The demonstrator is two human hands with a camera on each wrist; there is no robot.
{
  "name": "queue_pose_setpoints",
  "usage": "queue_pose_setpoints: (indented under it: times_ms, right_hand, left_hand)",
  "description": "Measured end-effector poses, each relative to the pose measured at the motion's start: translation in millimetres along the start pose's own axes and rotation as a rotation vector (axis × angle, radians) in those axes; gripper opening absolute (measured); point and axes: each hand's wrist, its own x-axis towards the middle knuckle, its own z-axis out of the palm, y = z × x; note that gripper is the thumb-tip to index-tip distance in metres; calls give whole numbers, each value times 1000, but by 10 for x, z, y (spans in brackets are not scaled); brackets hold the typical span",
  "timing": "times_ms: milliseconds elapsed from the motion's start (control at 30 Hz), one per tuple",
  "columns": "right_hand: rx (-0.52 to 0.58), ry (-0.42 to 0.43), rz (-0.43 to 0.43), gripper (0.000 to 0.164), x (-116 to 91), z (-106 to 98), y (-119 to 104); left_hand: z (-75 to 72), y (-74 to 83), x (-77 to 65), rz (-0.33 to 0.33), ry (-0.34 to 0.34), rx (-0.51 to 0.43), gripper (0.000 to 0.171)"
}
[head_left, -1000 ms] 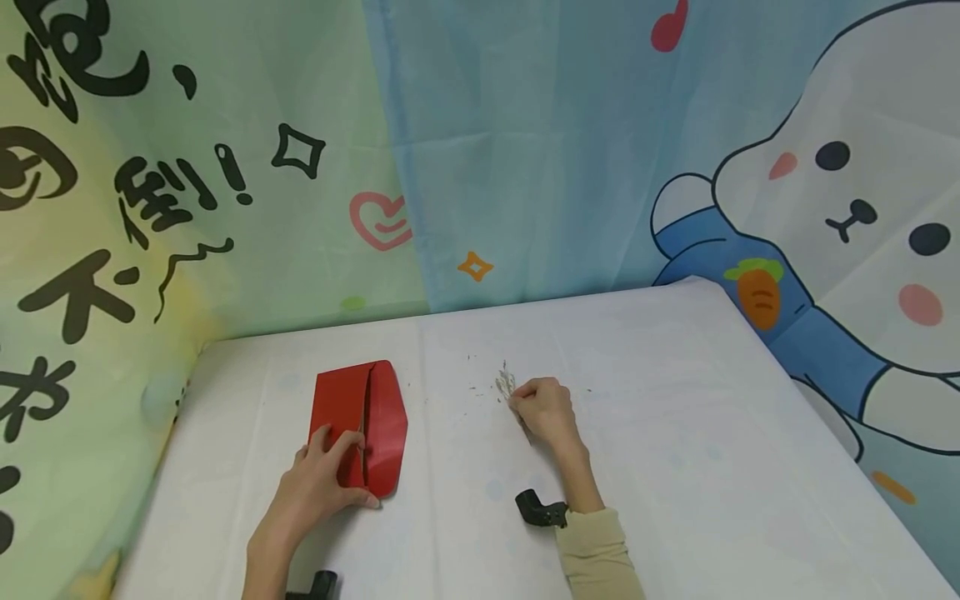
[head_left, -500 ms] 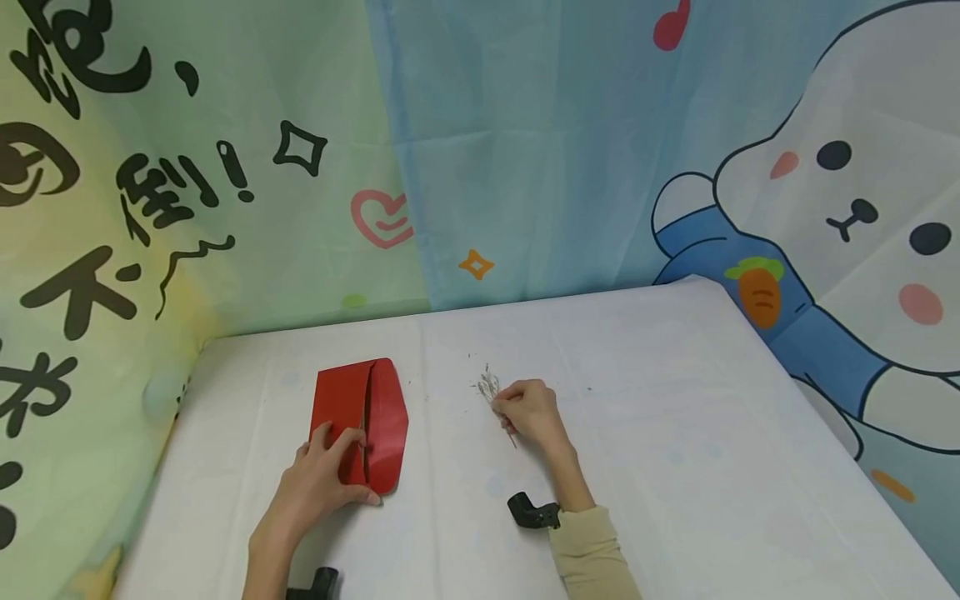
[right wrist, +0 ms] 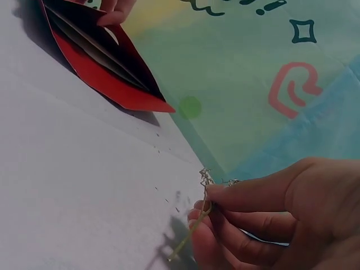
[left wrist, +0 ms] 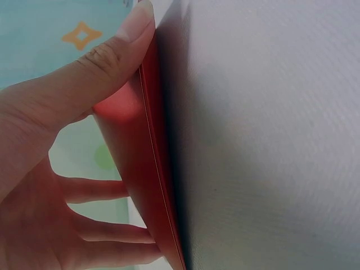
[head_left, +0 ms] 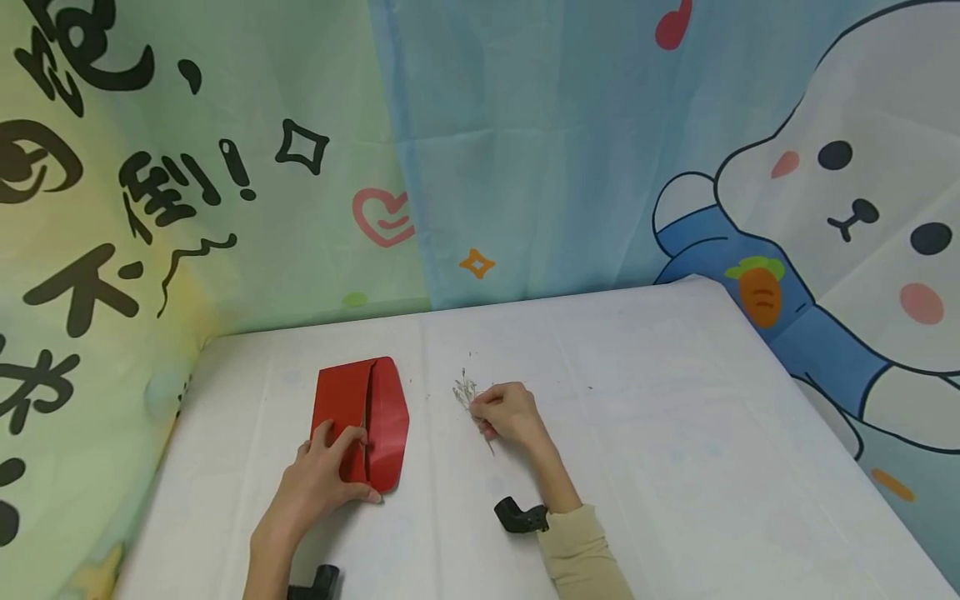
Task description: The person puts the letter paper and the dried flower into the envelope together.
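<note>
A red envelope (head_left: pixel 341 400) lies on the white table at left, its flap (head_left: pixel 388 425) folded out to the right. My left hand (head_left: pixel 322 471) grips it, thumb at the near edge and fingertips at the mouth. The right wrist view shows the mouth (right wrist: pixel 101 53) parted, with a pale layer inside. In the left wrist view the thumb (left wrist: pixel 107 62) presses along the envelope's edge (left wrist: pixel 149 152). My right hand (head_left: pixel 513 417) pinches a small dried flower sprig (head_left: pixel 465 390) between thumb and fingers, right of the envelope. Its thin stem (right wrist: pixel 188 236) sticks out below the fingers.
Small dark crumbs (right wrist: pixel 167 201) are scattered on the white tablecloth (head_left: pixel 675 433) near the sprig. A printed curtain (head_left: pixel 525 150) hangs behind the table. Black wrist mounts (head_left: pixel 521 517) sit at both wrists.
My right hand has moved left across the table with the sprig, closer to the envelope. The left hand and the envelope have stayed in place.
</note>
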Motion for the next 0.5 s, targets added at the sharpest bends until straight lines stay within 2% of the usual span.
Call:
queue_pose_setpoints:
  times_ms: [367,500]
  right_hand:
    - [43,-49,-15,10,-26,122,-23]
    - [99,-105,-18,12,-34,161,-33]
  left_hand:
    - [-2,0,15,0,-2,0,76]
    - [-4,-6,4,-1,2,0,75]
